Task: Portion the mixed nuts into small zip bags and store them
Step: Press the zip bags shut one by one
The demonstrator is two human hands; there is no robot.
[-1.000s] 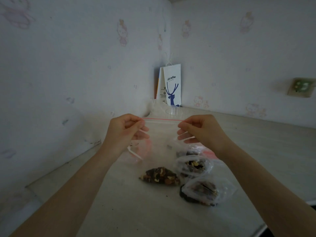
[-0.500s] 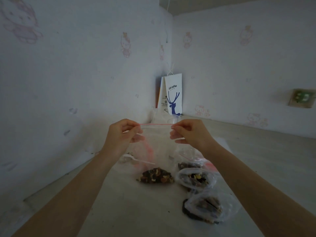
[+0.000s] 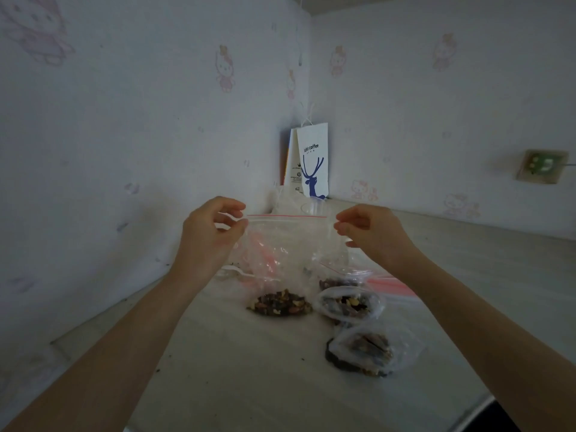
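A clear zip bag [image 3: 286,244] with a red seal line hangs upright above the table, with mixed nuts [image 3: 279,304] heaped in its bottom. My left hand [image 3: 212,232] pinches the bag's top left corner. My right hand [image 3: 371,235] pinches the top right corner, so the seal is stretched straight between them. Two filled small zip bags lie to the right: one [image 3: 349,304] beside the held bag, another [image 3: 367,353] nearer to me.
A white paper coffee bag [image 3: 311,163] with a blue deer stands in the wall corner. A white plastic spoon [image 3: 237,272] and a stack of spare zip bags [image 3: 389,283] lie behind the filled ones. The pale table [image 3: 249,385] runs along the left wall; a socket [image 3: 540,165] is on the right wall.
My hands have moved apart along the seal to the bag's two top corners. The view has tilted slightly, so the bags appear lower.
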